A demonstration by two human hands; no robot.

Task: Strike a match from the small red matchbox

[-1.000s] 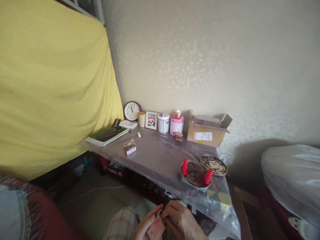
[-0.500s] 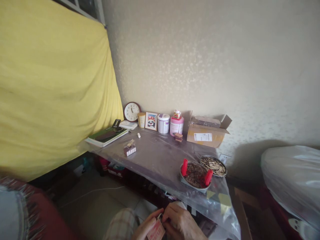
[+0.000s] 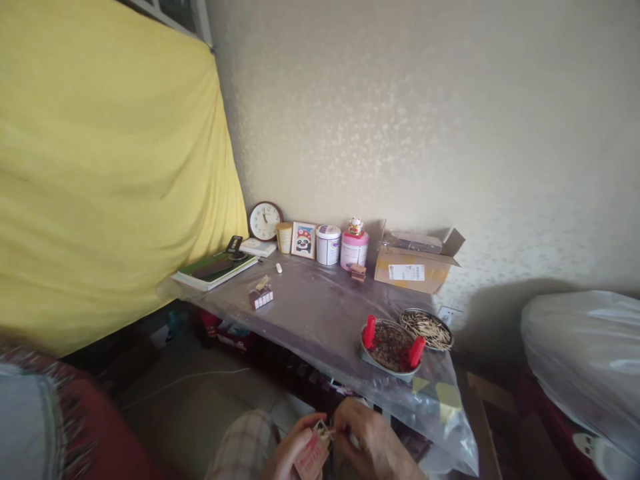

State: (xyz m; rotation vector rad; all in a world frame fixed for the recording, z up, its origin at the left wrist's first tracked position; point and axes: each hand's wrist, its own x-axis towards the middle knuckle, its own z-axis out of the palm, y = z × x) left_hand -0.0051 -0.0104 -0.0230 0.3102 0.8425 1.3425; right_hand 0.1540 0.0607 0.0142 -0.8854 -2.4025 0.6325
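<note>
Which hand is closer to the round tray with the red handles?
Right. The right hand is just below the tray, near the table's edge. The left hand sits farther to the left, holding a small pink box.

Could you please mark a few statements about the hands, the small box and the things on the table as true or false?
1. Both hands, the left hand and the right hand, are on a small pink box at the bottom of the view. True.
2. The round clock lies flat in the middle of the table. False: it stands at the back by the wall, next to the yellow cloth.
3. Two red pieces stick up from the nearer metal dish. True.
4. The cardboard box is sealed shut. False: its flaps are open.
5. The table is covered with clear plastic sheet. True.
</note>
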